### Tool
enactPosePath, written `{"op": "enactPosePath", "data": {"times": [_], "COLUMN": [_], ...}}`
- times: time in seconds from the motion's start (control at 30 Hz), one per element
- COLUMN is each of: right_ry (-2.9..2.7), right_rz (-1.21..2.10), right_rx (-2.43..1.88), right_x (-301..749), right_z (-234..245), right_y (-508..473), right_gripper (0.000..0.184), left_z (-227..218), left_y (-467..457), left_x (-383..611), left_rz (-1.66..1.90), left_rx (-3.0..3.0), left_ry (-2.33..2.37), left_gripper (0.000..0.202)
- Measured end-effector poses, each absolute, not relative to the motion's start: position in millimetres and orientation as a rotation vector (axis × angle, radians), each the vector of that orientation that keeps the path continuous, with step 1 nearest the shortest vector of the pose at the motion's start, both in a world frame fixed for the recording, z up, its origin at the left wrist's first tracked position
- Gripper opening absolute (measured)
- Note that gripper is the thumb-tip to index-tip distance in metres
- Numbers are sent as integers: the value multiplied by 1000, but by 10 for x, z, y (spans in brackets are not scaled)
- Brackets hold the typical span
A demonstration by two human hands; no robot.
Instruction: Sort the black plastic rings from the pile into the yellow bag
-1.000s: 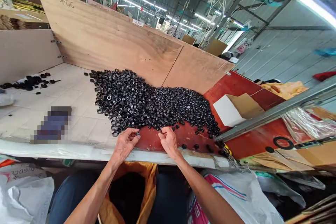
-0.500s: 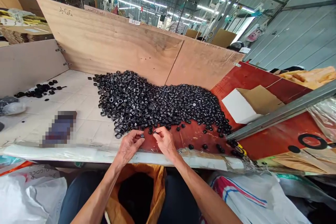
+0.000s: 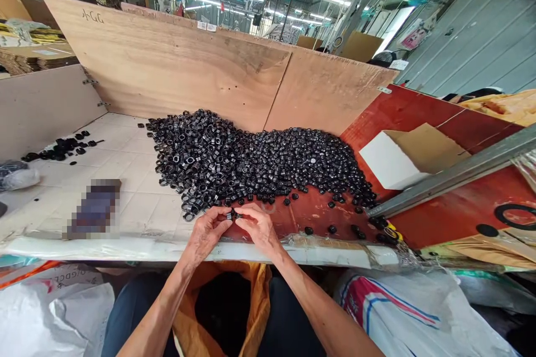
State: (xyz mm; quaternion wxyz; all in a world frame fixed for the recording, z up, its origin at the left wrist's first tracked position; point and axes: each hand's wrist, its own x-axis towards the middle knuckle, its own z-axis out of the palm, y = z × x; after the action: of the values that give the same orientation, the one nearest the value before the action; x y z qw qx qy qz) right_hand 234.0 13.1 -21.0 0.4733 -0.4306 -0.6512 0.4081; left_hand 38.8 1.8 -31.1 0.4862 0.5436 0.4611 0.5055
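Note:
My left hand pinches a small black plastic ring between thumb and fingertips. Opposite it, my right hand is closed on a small black plastic piece, mostly covered by the fingers. The two parts meet between my hands, just above the table's front; whether one sits inside the other I cannot tell. Behind the hands lies a heap of black rings, larger and open in the middle. It runs into a heap of smaller black pieces on the right.
Wooden boards wall in the table at the back. A pixelated flat object and a few black parts lie left. To the right are an open carton and a metal bar. An orange sack hangs open below.
My right hand has moved left, bringing its small black piece against the ring in my left hand. The left hand stays nearly in place. The view has shifted slightly.

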Motion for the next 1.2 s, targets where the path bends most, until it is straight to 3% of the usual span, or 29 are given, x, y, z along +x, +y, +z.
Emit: {"op": "enactPosePath", "data": {"times": [0.13,0.33,0.73,0.93,1.2], "right_ry": [-1595,-1663,-1757,-1636,-1754], "right_rz": [987,857,655,770,681], "right_rx": [-1070,-1063,-1227,-1271,-1021], "right_x": [2293,2280,2166,2094,2143], "right_z": [-238,-163,-123,-68,4], "right_y": [102,66,-23,-53,-19], "right_gripper": [30,17,21,20,17], "left_z": [-316,-267,-224,-220,-208], "left_y": [10,-2,-35,-43,-25], "left_x": [383,377,352,369,362], "left_rz": [1202,1222,1256,1267,1152], "left_rx": [1269,1312,1348,1285,1210], "left_ry": [1041,1001,980,974,983], "left_gripper": [34,30,31,28,29]}}
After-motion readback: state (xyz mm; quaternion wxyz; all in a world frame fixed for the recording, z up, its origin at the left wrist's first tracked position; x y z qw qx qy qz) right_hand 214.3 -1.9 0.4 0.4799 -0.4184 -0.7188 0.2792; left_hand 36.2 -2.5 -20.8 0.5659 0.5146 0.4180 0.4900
